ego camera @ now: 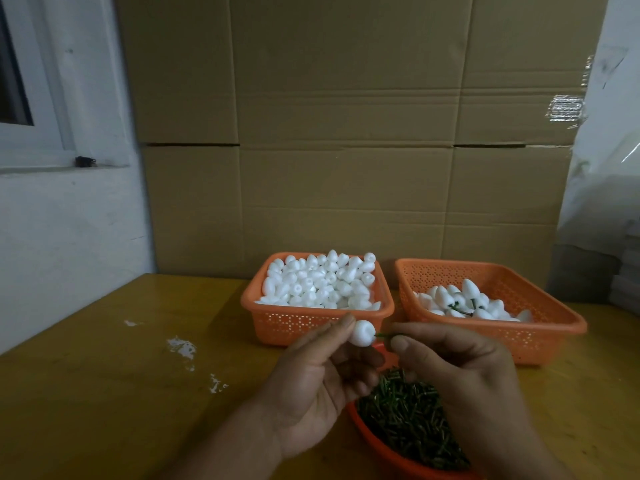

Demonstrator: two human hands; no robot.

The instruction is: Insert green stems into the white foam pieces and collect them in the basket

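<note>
A: Head view, low centre of the frame: what are your hands doing?

B: Your left hand [322, 386] pinches a smooth, egg-shaped white foam piece [362, 333] between thumb and forefinger, the other fingers curled beneath. Your right hand [464, 382] pinches a thin green stem [386, 335] between thumb and forefinger, its tip touching the foam's right side.

A: And below them?

B: At the bottom centre, a glossy orange bowl [377, 445] heaped with short dark green stems [408, 420], a bristly tangle. Your right hand covers part of it.

A: The middle of the frame?

B: Two orange plastic baskets with perforated, lattice-like walls stand side by side on the yellowish wooden table [121, 375]. The left basket [298, 323] is piled high with plain foam pieces. The right basket [540, 327] holds a lower heap of foam pieces, some showing green stems.

A: Anything else?

B: White crumbs [181, 348] are scattered at the table's left. Creased brown cardboard [346, 133] fills the upper centre, a white window frame [52, 98] sits at the upper left, and crinkled clear plastic [602, 168] hangs at the right edge.
</note>
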